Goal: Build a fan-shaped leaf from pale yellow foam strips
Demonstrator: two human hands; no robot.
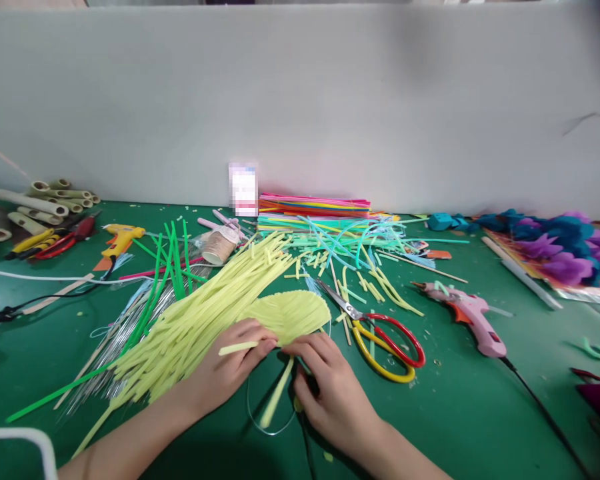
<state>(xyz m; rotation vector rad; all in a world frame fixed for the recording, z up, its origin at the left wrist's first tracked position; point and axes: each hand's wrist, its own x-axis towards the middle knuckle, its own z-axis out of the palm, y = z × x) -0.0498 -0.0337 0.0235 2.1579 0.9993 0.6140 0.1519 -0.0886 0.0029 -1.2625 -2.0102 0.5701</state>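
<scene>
Both of my hands meet at the lower edge of a pale yellow-green leaf shape (293,313) made of pipe cleaners. My left hand (240,357) pinches the leaf's near left edge, and a short pipe-cleaner end (237,348) sticks out past its fingers. With bent fingers, my right hand (327,383) grips the near right edge. A pale yellow stem (277,393) points down between the hands, with a thin wire loop around it. The exact contact of the fingertips is partly hidden. Left of the leaf lies a large bundle of yellow-green pipe cleaners (195,320).
Scissors (380,333) with red and yellow handles lie right of the leaf. Farther right is a pink glue gun (470,317); a yellow glue gun (120,240) is at left. Coloured pipe cleaners (315,207) line the grey partition (300,100). Purple and teal flowers (560,247) sit at right.
</scene>
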